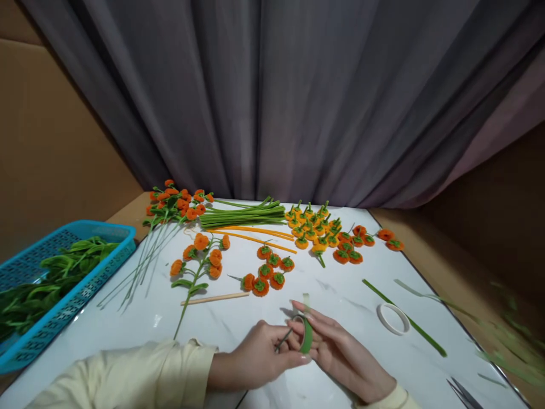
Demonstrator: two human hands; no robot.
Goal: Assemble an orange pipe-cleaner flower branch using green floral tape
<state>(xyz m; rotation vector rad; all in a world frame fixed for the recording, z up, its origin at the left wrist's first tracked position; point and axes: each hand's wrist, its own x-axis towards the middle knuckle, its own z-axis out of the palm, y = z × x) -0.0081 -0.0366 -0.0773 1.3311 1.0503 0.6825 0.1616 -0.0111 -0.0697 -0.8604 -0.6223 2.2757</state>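
My left hand pinches a thin dark wire, whose lower part reappears below the hand near the bottom edge. Fingers of my right hand are closed around a small roll of green tape, with a pale loose end sticking up above it. Both hands meet over the front of the white table, fingertips close together. Just beyond them lie several orange pompom-like persimmons with green caps. To the left, a branch bears orange fruits and green leaves, beside a thin wooden stick.
Green stems and yellow-orange strips lie at the back, beside yellow fruits. A blue basket of green leaves stands left. At right are a white ring, a green strip and scissors.
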